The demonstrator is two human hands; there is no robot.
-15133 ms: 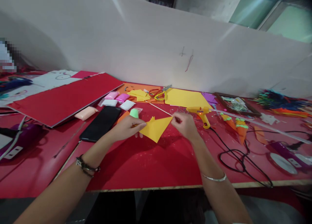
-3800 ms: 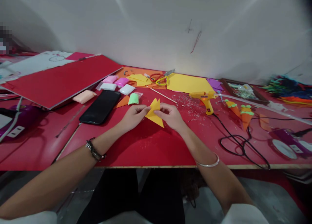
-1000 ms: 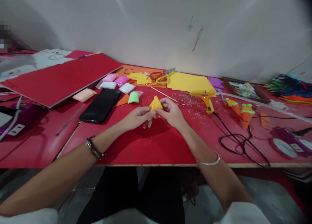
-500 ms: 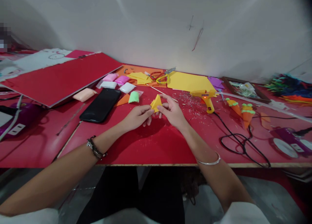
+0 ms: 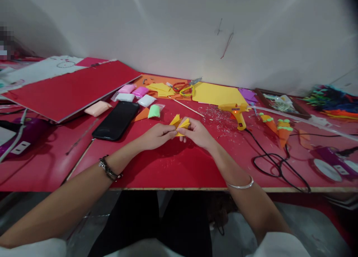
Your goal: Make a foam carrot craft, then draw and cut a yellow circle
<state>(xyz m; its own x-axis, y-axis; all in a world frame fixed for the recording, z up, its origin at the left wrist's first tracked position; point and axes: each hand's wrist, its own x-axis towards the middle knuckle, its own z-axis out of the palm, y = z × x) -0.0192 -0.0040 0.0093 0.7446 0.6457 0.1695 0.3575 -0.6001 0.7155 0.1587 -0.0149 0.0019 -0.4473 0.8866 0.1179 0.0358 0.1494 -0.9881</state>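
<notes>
A small folded piece of yellow paper (image 5: pixel 184 125) is pinched between my two hands above the red table. Its pointed flaps fan apart in two groups, one on each side. My left hand (image 5: pixel 159 135) grips the left side with thumb and fingers. On the right side, my right hand (image 5: pixel 197 133) pinches it, thumb in front and fingers behind. My fingers cover part of the paper's lower end. Just beyond my left hand lie a green clay packet (image 5: pixel 154 110) and an orange paper triangle (image 5: pixel 141 115).
A black phone (image 5: pixel 115 121) lies left, near pink and white clay packets (image 5: pixel 147 100). Scissors (image 5: pixel 188 88) and yellow sheets (image 5: pixel 219 93) are at the back. Right of my hands stand a yellow glue gun (image 5: pixel 236 113) with a looping cord (image 5: pixel 268 158) and orange paper cones (image 5: pixel 283 132).
The yellow paper has turned and its flaps have spread from one upright point into two fanned groups. Both hands have shifted slightly and still hold it.
</notes>
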